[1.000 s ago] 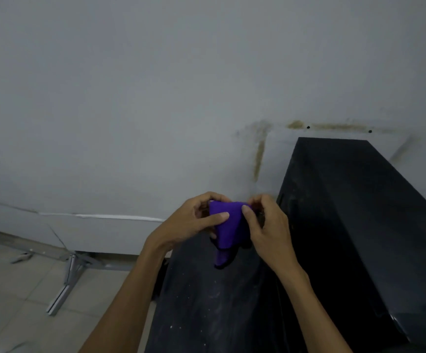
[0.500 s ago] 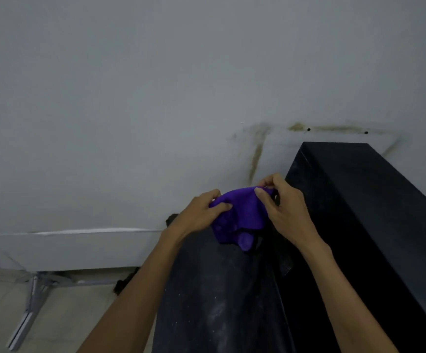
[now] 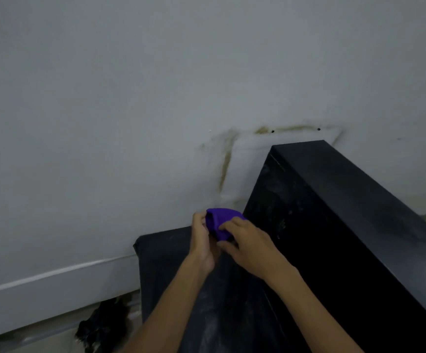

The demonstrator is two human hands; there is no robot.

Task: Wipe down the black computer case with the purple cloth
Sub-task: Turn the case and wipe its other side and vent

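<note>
Purple cloth [image 3: 222, 222]: bunched, held between both your hands. Left hand [image 3: 202, 242] curls round its left edge; right hand [image 3: 249, 247] pinches its near side. Location: above a dusty black surface [image 3: 166, 266], just beside the black computer case [image 3: 339, 215].

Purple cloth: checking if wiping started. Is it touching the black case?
Cannot tell. Head view: purple cloth, bunched in left hand and right hand, borders black case; contact unclear.

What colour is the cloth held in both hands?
The cloth is plain purple; the head view shows it.
</note>
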